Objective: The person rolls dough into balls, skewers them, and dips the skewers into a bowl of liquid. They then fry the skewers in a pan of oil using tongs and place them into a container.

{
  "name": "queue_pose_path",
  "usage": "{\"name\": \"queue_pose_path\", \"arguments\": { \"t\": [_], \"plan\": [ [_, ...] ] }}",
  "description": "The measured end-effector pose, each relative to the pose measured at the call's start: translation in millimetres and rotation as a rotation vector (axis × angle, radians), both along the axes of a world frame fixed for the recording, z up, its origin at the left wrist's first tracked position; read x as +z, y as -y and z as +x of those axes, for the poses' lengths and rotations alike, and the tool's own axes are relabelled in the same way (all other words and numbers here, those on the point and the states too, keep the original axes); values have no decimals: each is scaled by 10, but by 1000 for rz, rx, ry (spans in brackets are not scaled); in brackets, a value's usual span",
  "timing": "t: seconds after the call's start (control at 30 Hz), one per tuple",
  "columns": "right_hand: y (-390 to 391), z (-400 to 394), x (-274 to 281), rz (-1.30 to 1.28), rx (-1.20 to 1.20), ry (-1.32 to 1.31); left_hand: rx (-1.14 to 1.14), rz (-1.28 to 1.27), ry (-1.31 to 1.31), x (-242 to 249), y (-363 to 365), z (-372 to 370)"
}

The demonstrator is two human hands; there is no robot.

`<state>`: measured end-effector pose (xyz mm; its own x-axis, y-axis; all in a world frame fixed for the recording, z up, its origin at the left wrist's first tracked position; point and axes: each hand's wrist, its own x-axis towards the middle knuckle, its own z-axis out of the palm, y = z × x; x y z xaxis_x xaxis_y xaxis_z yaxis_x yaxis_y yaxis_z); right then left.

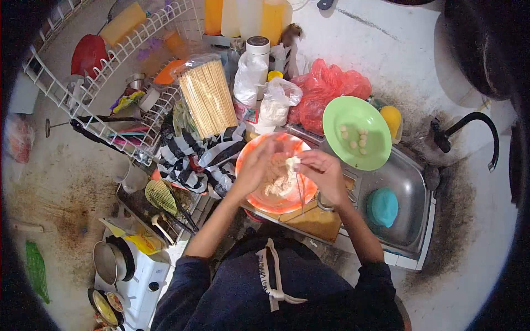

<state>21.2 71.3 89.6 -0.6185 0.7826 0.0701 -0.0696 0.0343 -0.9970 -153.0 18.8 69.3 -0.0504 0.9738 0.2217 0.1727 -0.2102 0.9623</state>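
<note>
An orange-and-white bowl [247, 193] in front of me holds a pale, sticky dough [280, 185]. Over its right side my right hand [327, 175] is closed, with its fingertips pinching a whitish lump of dough [292, 163]. My left hand [256, 168] hovers over the bowl's left side, fingers stretched out and slightly blurred, holding nothing that I can see. A thin metal utensil [302, 190] leans in the bowl below my right fingers; its end is hidden. Beyond the right hand, a green plate [338, 118] carries several small pale balls [362, 138].
The bowl stands by a wooden board [317, 223]. To the right is a sink [408, 193] with a turquoise bowl [382, 207] and a black faucet [469, 118]. Skewers [208, 99], red plastic bags [326, 91] and a dish rack [88, 99] crowd the back. A stove [143, 281] is lower left.
</note>
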Motion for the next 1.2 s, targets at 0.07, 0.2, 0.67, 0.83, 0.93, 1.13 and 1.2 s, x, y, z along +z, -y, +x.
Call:
{"name": "queue_pose_path", "arguments": {
  "t": [0.07,0.2,0.67,0.83,0.93,1.13,1.2],
  "plan": [
    [115,-72,110,103,-15,39,-184,-63,1009,115,-32,190],
    [216,-145,186,799,-106,275,-174,-33,1438,147,-58,393],
    [565,-554,288,1005,-15,170,-197,573,995,317,52,894],
    [356,-481,407,1024,-176,312,125,771,971,417,-82,1082],
    [570,-549,401,1017,-54,215,-471,-60,1383,108,35,686],
    [420,-501,355,1095,-95,297,-133,279,1043,250,151,763],
    [501,-533,585,790,-236,351,-40,328,1066,311,123,950]
  ]
}}
